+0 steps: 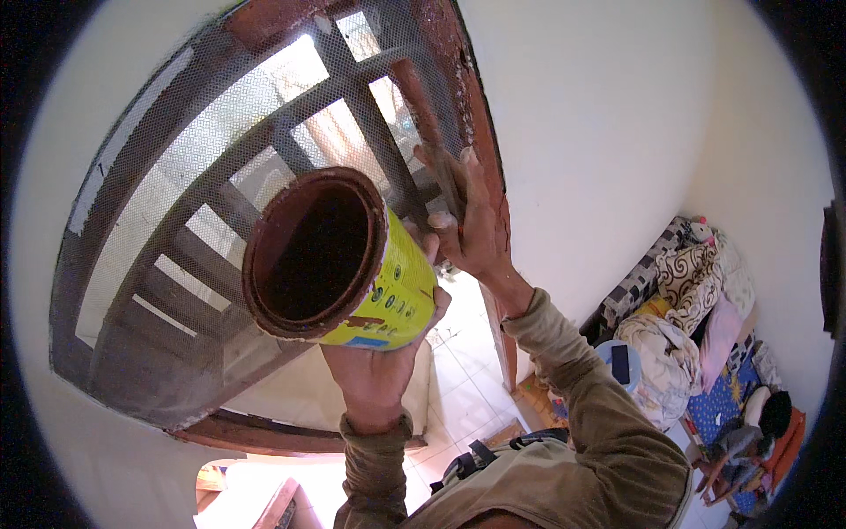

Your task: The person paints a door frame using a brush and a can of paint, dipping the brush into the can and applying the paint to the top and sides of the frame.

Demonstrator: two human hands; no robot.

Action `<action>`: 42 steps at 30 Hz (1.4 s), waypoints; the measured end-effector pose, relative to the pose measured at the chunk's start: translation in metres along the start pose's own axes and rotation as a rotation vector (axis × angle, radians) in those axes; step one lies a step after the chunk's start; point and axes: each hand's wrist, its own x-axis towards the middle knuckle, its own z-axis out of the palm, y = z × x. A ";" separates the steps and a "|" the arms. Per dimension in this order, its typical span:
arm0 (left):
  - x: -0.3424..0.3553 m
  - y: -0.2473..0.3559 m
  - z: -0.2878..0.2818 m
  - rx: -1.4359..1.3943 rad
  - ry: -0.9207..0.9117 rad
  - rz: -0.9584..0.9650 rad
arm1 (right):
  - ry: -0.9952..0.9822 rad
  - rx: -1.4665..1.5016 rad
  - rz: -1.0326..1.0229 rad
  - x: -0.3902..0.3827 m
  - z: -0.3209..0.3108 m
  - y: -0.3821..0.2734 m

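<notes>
My left hand (374, 375) is wrapped round a yellow paint can (398, 295) from below. The can is tilted toward me, its rim and inner wall coated in reddish-brown paint; the inside is dark, so I cannot tell the paint level. To the right, my right hand (480, 234) grips a paintbrush (419, 106) with brown-stained bristles pointing up. The bristles are in front of the window's right side, close to its reddish-brown frame (467, 97); whether they touch it I cannot tell. Wire mesh (220, 167) covers the dark wooden bars of the window.
White wall (599, 115) lies right of the frame. At the lower right are piled cloths and pillows (696, 309), and a phone (620, 363) on a light-blue round lid or tub (608, 353). Pale floor tiles (463, 370) show below.
</notes>
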 end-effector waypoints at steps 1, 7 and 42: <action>0.007 0.001 0.002 0.015 -0.038 -0.004 | 0.000 0.002 0.000 0.000 -0.002 -0.001; 0.042 0.011 0.009 0.139 -0.121 -0.046 | 0.013 -0.148 0.048 0.007 -0.009 -0.007; 0.061 -0.011 0.013 0.117 -0.186 0.058 | -0.251 -0.327 0.262 0.026 -0.110 -0.057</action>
